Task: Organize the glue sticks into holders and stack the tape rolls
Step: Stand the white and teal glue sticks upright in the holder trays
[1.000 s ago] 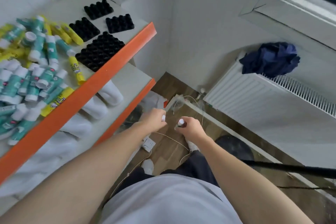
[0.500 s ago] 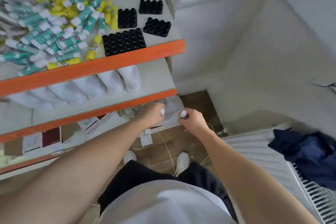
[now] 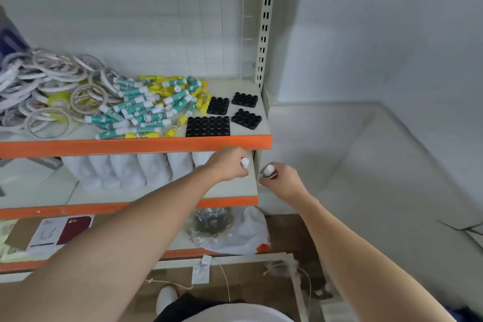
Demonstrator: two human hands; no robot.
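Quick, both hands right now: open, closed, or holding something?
Left hand: closed around a glue stick, white cap showing.
Right hand: closed around another glue stick, white cap showing.

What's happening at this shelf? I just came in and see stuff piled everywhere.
A person is sorting stationery. Each hand, left hand and right hand, grips one white-capped glue stick below the orange-edged top shelf. Up there, the four black plastic holders stand unfilled beside a loose heap of teal and yellow glue sticks and unstacked white tape rolls.
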